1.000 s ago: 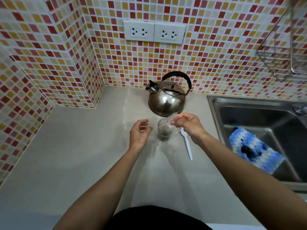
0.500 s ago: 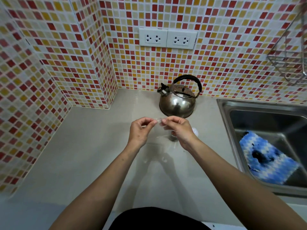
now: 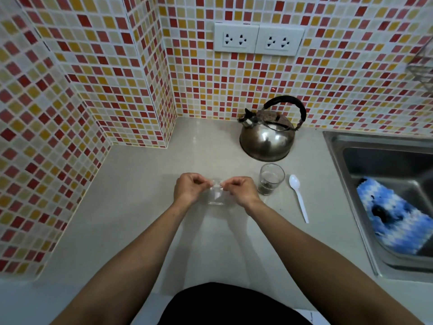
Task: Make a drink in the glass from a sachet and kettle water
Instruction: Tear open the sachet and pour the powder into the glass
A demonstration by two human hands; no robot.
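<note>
Clear plastic, one small sachet [image 3: 216, 194], is pinched at its top edge by two hands: left hand [image 3: 189, 190] and right hand [image 3: 241, 191], fingers closed on it, just left of one glass [image 3: 270, 179]. Dark granules are seen in the glass bottom. One steel kettle [image 3: 268, 137] stands behind the glass, one white spoon [image 3: 298, 197] lies right of it. One sink [image 3: 386, 141], farther right, is cut off; the sachet's contents are hard to make out.

Both hands [image 3: 216, 190] now off glass [image 3: 271, 178]

a pale countertop [image 3: 131, 214] carries a steel kettle [image 3: 267, 139], a glass [image 3: 270, 179] and a white plastic spoon [image 3: 298, 198].
</note>
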